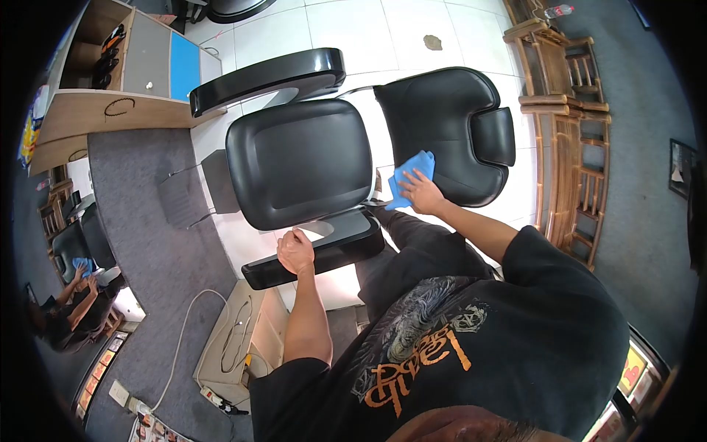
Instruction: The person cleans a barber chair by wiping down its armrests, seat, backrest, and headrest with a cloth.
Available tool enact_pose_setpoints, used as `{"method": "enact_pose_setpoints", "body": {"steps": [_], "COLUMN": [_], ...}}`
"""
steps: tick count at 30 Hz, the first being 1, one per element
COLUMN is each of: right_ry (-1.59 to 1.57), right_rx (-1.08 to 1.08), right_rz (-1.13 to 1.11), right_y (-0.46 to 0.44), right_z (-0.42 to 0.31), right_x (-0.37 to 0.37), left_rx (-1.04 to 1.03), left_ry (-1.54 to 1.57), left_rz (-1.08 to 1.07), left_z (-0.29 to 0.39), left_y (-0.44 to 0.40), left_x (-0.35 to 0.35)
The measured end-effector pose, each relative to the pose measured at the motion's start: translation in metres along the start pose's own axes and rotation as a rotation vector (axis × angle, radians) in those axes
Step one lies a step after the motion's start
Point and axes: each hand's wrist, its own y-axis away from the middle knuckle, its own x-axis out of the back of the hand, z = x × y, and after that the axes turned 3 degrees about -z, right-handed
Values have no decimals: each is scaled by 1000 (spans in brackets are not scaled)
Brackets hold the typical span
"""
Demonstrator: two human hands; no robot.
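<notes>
A black salon chair fills the middle of the head view, with its seat (300, 163), a near armrest (346, 249), a far armrest (269, 77) and a backrest (434, 103) with a headrest (493, 138). My left hand (296, 252) is closed at the inner edge of the near armrest, its fingers curled; part of its grip is hidden. On the lower side of the backrest, my right hand (420, 191) presses a blue cloth (420, 161) against the black surface. The cloth is crumpled under its fingers and hangs past the backrest's edge.
Bamboo chairs (563, 140) stand along the right wall. A wooden cabinet (143, 66) is at upper left, beside a mirror (81, 243) reflecting me. Below it, a white cable (180, 331) runs near a small wooden box (239, 339). White floor tiles (353, 37) lie beyond the chair.
</notes>
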Motion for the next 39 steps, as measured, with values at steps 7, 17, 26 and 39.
{"method": "enact_pose_setpoints", "body": {"steps": [7,17,26,39], "right_ry": [-110,-92,-425,-359], "right_rx": [-233,-555,-1139,-918], "right_rz": [335,498,1038,917], "right_y": [125,114,206,63], "right_z": [95,89,55,208], "right_x": [77,98,1,128], "left_rx": [1,-5,1,-16], "left_ry": [20,-7,9,30], "left_rz": [-3,-4,-12,-17], "left_z": [2,2,4,3], "left_y": [0,-1,0,-1], "left_x": [3,-1,3,4]}}
